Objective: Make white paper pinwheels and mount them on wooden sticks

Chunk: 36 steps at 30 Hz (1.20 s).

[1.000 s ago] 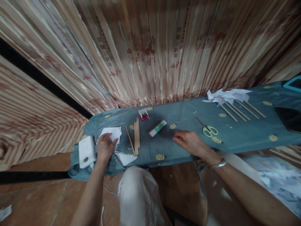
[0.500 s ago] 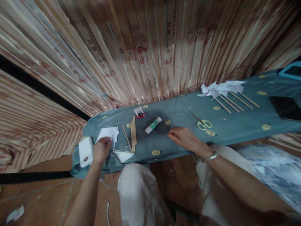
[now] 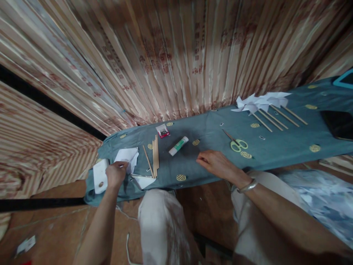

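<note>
My left hand is closed in a pinch at the near left edge of a stack of white paper, with a paper edge at its fingertips. Just left of it lies a white block-like thing with a round hole. To the right are several thin wooden sticks and a folded white paper piece. My right hand rests on the cloth with its fingers curled together; whatever they hold, if anything, is hidden. Nearby lie a glue stick and green-handled scissors.
A small red box of pins stands near the back edge of the cloth-covered table. Several white paper pinwheels on sticks lie at the right, beside a dark phone. A striped curtain hangs behind.
My left hand has shifted slightly left and back from over the paper stack to its edge. My right hand stays in place; the view has turned slightly.
</note>
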Tool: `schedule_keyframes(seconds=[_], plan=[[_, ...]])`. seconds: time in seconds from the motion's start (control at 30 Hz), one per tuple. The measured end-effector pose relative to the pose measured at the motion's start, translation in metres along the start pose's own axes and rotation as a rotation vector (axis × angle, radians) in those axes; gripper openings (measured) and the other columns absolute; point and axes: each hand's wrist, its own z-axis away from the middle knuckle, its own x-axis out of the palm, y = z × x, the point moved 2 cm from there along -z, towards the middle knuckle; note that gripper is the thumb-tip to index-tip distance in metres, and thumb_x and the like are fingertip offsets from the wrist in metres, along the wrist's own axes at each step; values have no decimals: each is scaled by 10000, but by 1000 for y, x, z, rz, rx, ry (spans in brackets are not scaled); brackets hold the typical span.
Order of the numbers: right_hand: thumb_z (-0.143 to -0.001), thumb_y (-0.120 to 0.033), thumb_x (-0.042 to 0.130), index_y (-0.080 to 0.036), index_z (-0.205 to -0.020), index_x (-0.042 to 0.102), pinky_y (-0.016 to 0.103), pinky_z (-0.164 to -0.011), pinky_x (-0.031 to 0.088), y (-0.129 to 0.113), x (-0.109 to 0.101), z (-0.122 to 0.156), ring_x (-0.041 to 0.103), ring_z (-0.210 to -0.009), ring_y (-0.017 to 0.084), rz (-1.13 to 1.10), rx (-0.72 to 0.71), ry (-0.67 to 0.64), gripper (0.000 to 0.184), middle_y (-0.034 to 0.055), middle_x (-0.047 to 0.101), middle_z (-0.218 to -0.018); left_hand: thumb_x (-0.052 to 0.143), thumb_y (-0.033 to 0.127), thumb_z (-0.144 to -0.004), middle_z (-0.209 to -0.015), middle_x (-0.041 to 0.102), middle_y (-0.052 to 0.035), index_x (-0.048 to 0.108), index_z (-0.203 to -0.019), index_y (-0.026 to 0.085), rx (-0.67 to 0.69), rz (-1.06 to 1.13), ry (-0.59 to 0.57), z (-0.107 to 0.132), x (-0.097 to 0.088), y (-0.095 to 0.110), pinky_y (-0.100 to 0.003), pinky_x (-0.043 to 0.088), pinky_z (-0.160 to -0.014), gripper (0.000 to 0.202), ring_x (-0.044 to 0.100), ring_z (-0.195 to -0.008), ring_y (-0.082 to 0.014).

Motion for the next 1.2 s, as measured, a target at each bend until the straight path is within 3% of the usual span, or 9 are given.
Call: schedule_keyframes(seconds=[0.23,0.43,0.57,0.67,0.73,0.87,1.0,1.1,1.2], plan=[[-955,-246,515,-179,-855,695,273,-689,386,4,3,1,647,-761,182,4,-7,12,216,56,716,-812,583,443,-643,-737,773,-72,702,-606,207,-8,195,25,2,-2,2,-343,539,-754,267,724,-800,-290],[-954,-247,515,-171,-865,698,264,-683,384,7,6,1,652,-762,178,-18,-15,7,217,60,719,-831,599,399,-626,-673,746,-60,684,-586,213,-33,287,63,9,-15,12,-387,543,-801,208,713,-803,-304],[-938,-247,532,-171,-883,709,265,-698,411,15,7,2,662,-767,181,-92,2,57,201,65,731,-840,568,466,-701,-836,763,-74,728,-761,167,-4,419,148,28,-36,47,-354,549,-809,345,702,-838,-250],[-922,-266,547,-179,-910,716,272,-732,451,23,5,3,673,-768,177,-241,29,149,190,58,751,-872,701,486,-657,-787,743,-44,747,-849,154,-34,794,165,56,-40,95,-305,556,-658,386,658,-691,-188],[-908,-302,560,-184,-939,719,280,-748,481,29,3,3,683,-778,178,-399,65,217,201,52,761,-896,730,493,-654,-711,718,-20,746,-833,163,-80,996,32,75,-26,131,-277,535,-568,375,625,-594,-154],[-934,-460,476,-184,-952,715,310,-771,540,49,1,4,700,-852,206,-805,181,316,366,67,766,-915,789,512,-597,-700,714,-37,732,-802,158,-149,1231,-355,102,31,191,-280,542,-549,414,644,-601,-160],[-973,-518,341,-184,-969,699,337,-784,573,82,3,7,722,-876,221,-1089,391,347,490,101,768,-928,776,512,-596,-673,697,-24,726,-800,158,-167,1188,-499,105,88,224,-295,556,-555,412,626,-573,-151],[-957,-447,415,-183,-1039,677,361,-830,569,103,3,12,710,-926,226,-901,410,438,381,105,759,-1023,721,478,-651,-704,706,-25,731,-803,161,-66,1076,-532,98,114,235,-283,544,-546,353,635,-607,-164],[-930,-306,466,-196,-1123,651,395,-977,511,106,4,21,668,-1065,224,-570,273,497,289,97,723,-1160,709,391,-661,-684,697,-16,736,-799,161,-25,1030,-538,91,126,239,-254,498,-519,269,605,-584,-155]])
